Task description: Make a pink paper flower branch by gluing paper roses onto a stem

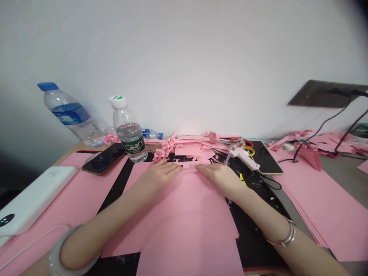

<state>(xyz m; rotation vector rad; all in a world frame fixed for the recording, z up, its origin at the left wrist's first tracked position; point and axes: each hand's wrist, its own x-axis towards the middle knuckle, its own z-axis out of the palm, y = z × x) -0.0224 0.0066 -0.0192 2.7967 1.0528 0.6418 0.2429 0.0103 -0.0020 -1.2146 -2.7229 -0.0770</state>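
Observation:
Both of my hands lie flat on a pink paper sheet (189, 214) spread over a black mat (253, 234) in front of me. My left hand (159, 172) rests palm down near the sheet's far edge, fingers stretched out and pointing right. My right hand (220, 174) mirrors it, fingers flat and pointing left. The fingertips of the two hands sit a little apart at the sheet's far edge. Neither hand holds anything. A pale bangle circles my left wrist and a silver bracelet my right.
Folded pink paper pieces (165, 147) and a white glue gun (243, 155) lie beyond the hands. Two water bottles (129, 132) (70, 115), a phone (103, 159) and a white power bank (31, 197) are at left. More pink sheets (324, 207), a tablet and cables lie at right.

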